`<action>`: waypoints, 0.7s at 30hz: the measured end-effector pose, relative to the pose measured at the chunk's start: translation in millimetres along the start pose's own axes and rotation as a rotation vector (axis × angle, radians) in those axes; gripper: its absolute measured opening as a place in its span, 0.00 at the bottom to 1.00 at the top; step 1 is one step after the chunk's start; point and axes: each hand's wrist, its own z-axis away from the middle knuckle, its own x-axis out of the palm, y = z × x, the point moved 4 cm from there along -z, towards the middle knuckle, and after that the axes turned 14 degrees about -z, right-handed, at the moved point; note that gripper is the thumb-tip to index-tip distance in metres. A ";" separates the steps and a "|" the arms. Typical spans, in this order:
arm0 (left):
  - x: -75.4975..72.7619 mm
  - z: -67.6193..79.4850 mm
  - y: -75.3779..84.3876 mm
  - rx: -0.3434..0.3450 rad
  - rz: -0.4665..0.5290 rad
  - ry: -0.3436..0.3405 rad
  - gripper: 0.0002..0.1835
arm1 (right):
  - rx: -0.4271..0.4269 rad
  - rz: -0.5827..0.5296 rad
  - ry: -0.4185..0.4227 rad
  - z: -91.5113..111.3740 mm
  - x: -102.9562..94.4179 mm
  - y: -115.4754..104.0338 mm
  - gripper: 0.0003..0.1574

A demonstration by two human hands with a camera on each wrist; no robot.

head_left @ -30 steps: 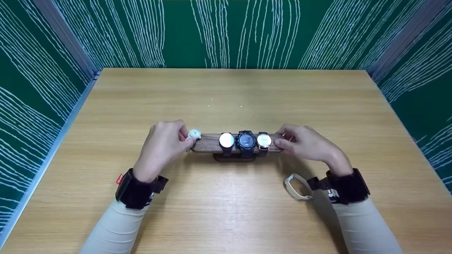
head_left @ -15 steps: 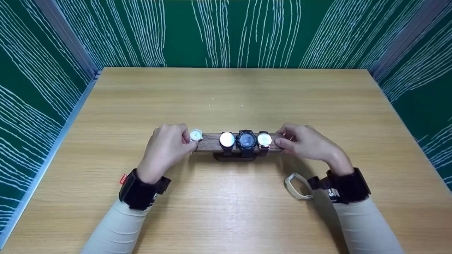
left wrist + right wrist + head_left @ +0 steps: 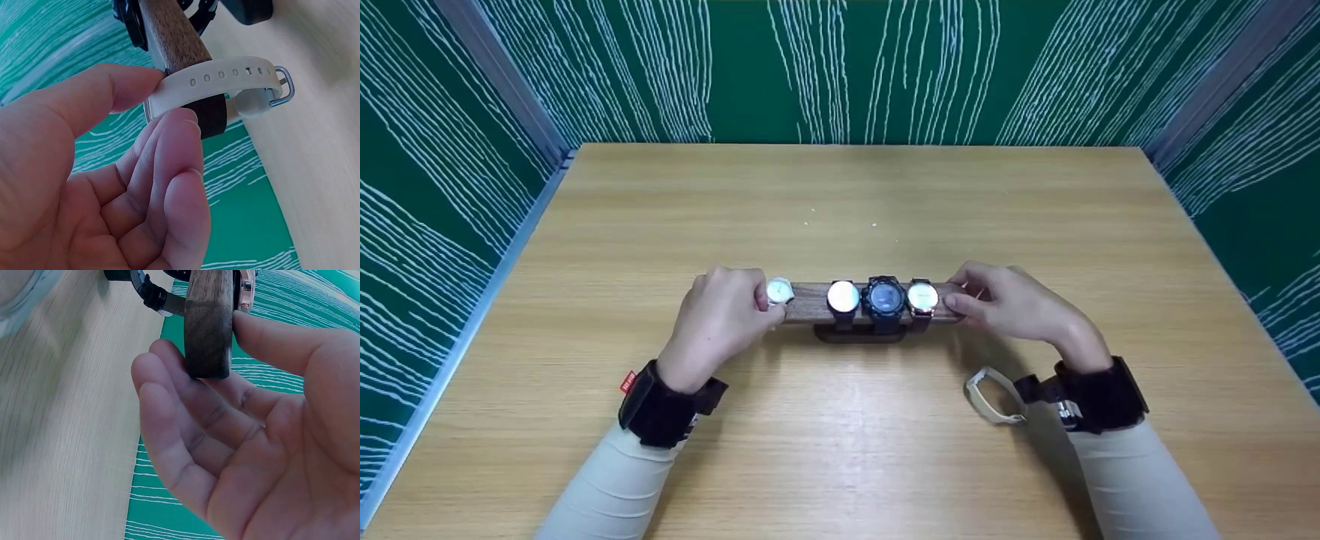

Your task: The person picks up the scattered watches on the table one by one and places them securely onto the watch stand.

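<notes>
A wooden watch stand carries several watches on its bar. At the bar's left end my left hand pinches a white watch between thumb and fingers; in the left wrist view its buckled white strap loops round the bar's end. My right hand grips the opposite end, thumb on the face and fingers beneath, as the right wrist view shows on the dark wooden bar end. Between the hands sit a bright-faced watch, a chunky black watch and a gold-rimmed watch.
A pale looped wristband lies on the wooden table near my right wrist. The stand's dark base is under the bar. Green panels with white lines border the table's back and sides.
My left hand has moved right with the white watch, bringing it further onto the end of the bar. My right hand has stayed in place on the stand.
</notes>
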 end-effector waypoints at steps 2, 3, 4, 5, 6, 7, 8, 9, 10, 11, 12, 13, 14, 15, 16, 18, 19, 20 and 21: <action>0.4 0.2 0.7 0.007 -0.008 0.001 0.15 | 0.000 -0.001 0.001 -0.2 0.0 0.0 0.15; 0.4 0.5 1.2 0.012 -0.012 0.004 0.15 | -0.001 -0.002 0.001 -0.4 0.0 -0.1 0.15; 0.4 0.7 1.6 0.017 -0.019 0.007 0.15 | -0.002 -0.003 0.001 -0.6 0.1 -0.1 0.15; 0.6 1.0 1.9 0.020 -0.021 0.009 0.15 | -0.003 -0.003 0.002 -0.8 0.1 0.0 0.15; 0.6 1.2 2.2 0.023 -0.024 0.011 0.16 | -0.003 -0.004 0.002 -1.0 0.2 0.0 0.15; 0.7 1.4 2.7 0.026 -0.025 0.015 0.16 | -0.002 -0.004 0.002 -1.3 0.2 0.0 0.15; 0.8 1.5 3.1 0.029 -0.027 0.019 0.16 | -0.003 -0.003 0.002 -1.5 0.2 0.1 0.15; 1.0 1.6 3.5 0.027 -0.024 0.018 0.16 | -0.002 -0.001 0.002 -1.6 0.2 0.0 0.15; 1.4 1.6 3.8 0.025 -0.020 0.017 0.16 | -0.001 -0.001 0.002 -1.7 0.1 0.1 0.15; 1.8 1.6 4.1 0.022 -0.015 0.015 0.17 | 0.000 0.000 0.001 -1.8 0.1 0.2 0.15; 2.2 1.5 4.3 0.019 -0.011 0.015 0.17 | -0.001 0.002 0.001 -1.9 0.1 0.3 0.15; 2.6 1.5 4.5 0.014 -0.006 0.013 0.17 | -0.002 0.003 0.001 -2.0 0.1 0.3 0.15; 3.0 1.4 4.7 0.011 -0.001 0.012 0.18 | -0.003 0.004 0.001 -2.0 0.1 0.5 0.15; 3.3 1.4 4.9 0.007 0.004 0.011 0.18 | -0.004 0.005 0.001 -2.0 0.1 0.6 0.15; 3.5 1.4 5.1 0.004 0.008 0.010 0.18 | -0.004 0.004 0.001 -1.9 0.1 0.7 0.16; 3.9 1.5 5.6 0.000 0.014 0.010 0.18 | -0.003 0.002 0.001 -1.6 0.1 1.1 0.16; 4.1 1.5 5.9 -0.001 0.016 0.011 0.18 | -0.002 0.000 0.001 -1.4 0.1 1.1 0.16; 4.2 1.5 6.3 0.001 0.017 0.013 0.18 | 0.000 -0.003 0.001 -1.2 0.1 1.3 0.16; 4.4 1.6 6.6 0.000 0.020 0.012 0.18 | 0.001 -0.004 0.001 -1.0 0.1 1.4 0.16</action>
